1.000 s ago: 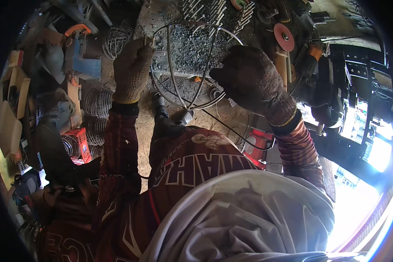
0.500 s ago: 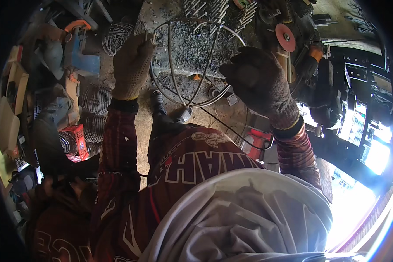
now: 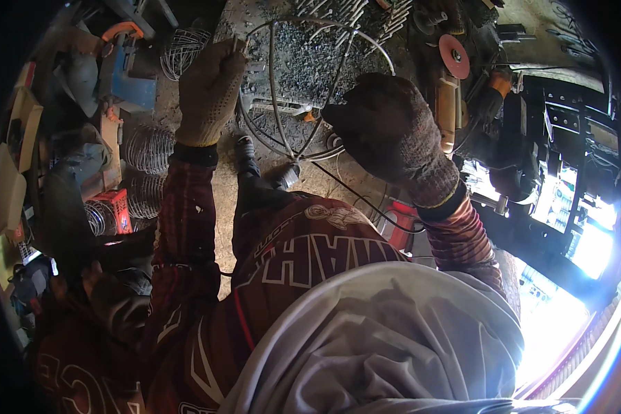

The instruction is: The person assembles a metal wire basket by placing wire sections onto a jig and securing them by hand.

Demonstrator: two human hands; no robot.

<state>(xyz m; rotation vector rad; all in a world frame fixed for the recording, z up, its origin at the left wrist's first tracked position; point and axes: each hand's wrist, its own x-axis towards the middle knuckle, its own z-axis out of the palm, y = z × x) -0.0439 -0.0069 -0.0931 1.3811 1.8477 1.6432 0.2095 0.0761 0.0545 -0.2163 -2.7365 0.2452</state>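
A round metal wire frame (image 3: 274, 83) with curved ribs meeting at its near side is held up in front of me. My left hand (image 3: 212, 86), in a knitted work glove, is closed on its left edge, with a short rod end showing above the fingers. On the right side my right hand (image 3: 393, 127), in a darker glove, overlaps the frame with its fingers drawn together and pointing left. Shadow hides what, if anything, those fingers hold. Beyond the frame lies a worktop (image 3: 255, 69) strewn with small dark bits.
Rows of metal rods (image 3: 352, 17) lie at the back. A pink grinding disc (image 3: 454, 56) stands at the right. Wire coils (image 3: 150, 148), a red crate (image 3: 121, 210) and a blue metal piece (image 3: 131, 90) are at left. A black cable (image 3: 352, 194) crosses the floor near a red object (image 3: 401, 224).
My right hand has moved left over the frame, and its fingers have drawn together. The left hand and the frame have shifted slightly toward the far side.
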